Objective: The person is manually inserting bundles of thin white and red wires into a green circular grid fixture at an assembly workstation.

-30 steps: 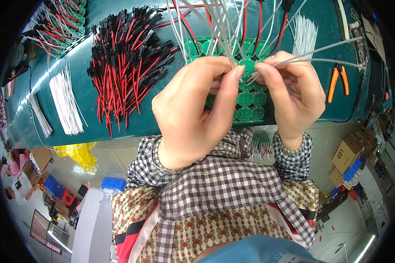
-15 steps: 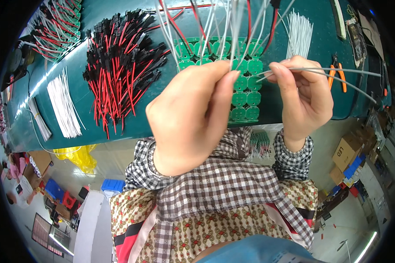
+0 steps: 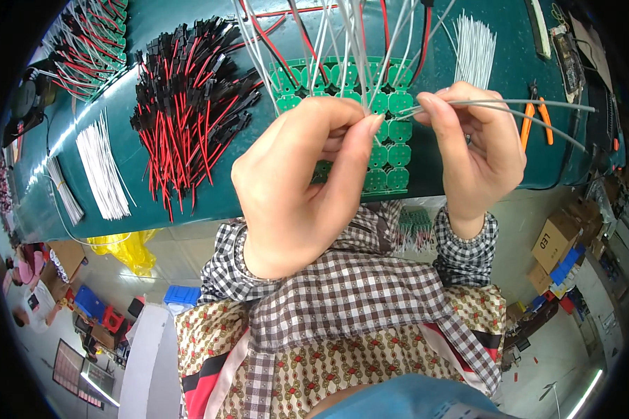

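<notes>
A panel of small green circuit boards [image 3: 398,155] lies on the table under my hands. White, red and black wires rise from its far rows. My left hand [image 3: 297,181] is closed over the panel, pinching white wires [image 3: 360,63] between thumb and forefinger. To its right, my right hand [image 3: 474,143] pinches two grey-white wires [image 3: 531,105]. Their short ends point left, close above the boards, while the long ends stretch out to the right. Whether those tips touch a board, I cannot tell. The left hand hides part of the panel.
Left of the panel lies a heap of red-black connector wires [image 3: 189,112], with white wire bundles [image 3: 103,167] beyond it. Another white bundle [image 3: 475,52] sits at the far right, near orange-handled cutters [image 3: 536,119]. A second wired panel [image 3: 94,49] is at the far left.
My right hand has shifted slightly left and up, bringing its wire tips nearer the left hand. The panel has moved slightly left. My left hand keeps its pinch.
</notes>
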Available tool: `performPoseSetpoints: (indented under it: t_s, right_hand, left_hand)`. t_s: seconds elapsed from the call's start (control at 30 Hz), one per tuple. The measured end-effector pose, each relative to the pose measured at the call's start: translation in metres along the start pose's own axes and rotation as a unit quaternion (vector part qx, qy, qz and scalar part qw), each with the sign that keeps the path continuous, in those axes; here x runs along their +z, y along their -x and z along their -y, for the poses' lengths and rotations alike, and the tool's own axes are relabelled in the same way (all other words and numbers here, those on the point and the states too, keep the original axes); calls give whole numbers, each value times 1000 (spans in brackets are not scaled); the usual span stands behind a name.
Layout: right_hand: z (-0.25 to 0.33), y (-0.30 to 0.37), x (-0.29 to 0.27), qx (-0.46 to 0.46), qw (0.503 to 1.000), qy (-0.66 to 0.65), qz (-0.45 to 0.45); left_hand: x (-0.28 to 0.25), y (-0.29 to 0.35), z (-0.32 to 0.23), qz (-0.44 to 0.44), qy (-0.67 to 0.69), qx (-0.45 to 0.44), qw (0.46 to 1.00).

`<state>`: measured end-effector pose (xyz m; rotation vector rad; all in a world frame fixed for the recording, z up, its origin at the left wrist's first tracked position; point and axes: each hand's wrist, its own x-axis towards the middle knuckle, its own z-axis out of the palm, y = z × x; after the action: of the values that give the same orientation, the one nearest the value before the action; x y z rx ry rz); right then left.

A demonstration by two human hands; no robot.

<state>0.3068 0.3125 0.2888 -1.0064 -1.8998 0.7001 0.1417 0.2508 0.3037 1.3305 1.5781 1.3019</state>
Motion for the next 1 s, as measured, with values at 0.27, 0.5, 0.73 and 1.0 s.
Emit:
performPoseSetpoints:
  t_s: [0.27, 0.5, 0.73, 1.0]
  right_hand:
    - [5, -4, 7, 44, 997, -17, -55]
    - [7, -11, 2, -11, 999, 46, 20]
    - [6, -14, 0, -24, 997, 66, 34]
    - [8, -14, -1, -12, 997, 68, 46]
  left_hand:
    - [5, -1, 4, 2, 22, 15, 1000]
    - [11, -4, 9, -10, 14, 43, 999]
    - [12, -5, 10, -14, -11, 55, 998]
    - [12, -5, 13, -16, -23, 70, 997]
